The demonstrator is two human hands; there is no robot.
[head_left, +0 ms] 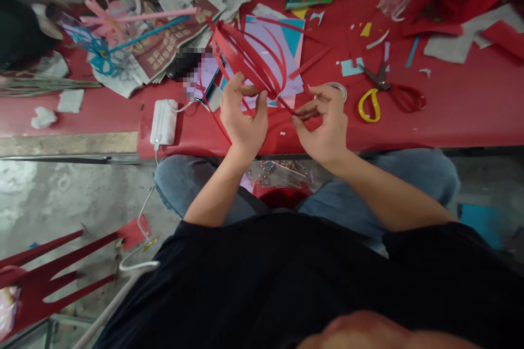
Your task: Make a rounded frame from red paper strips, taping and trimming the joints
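Observation:
Between my hands is a red paper-strip craft (249, 54), its thin strips curving in loops and gathered to a point near my fingers. My left hand (243, 109) pinches the gathered end between thumb and fingers. On the other side, my right hand (323, 122) grips a narrow red stem that runs out from the gathered point. Some loose red strips hang down to the left of my left hand. Under the craft lie lilac and blue paper sheets (295, 38). A roll of clear tape (339, 90) sits just behind my right hand.
Scissors (382, 86) with yellow and red handles lie open at the right. A white power bank (164, 122) with a cable is at the left front edge. Pink and blue paper crafts (108, 38) rest on newspaper (164, 43). Paper scraps dot the red table (458, 109).

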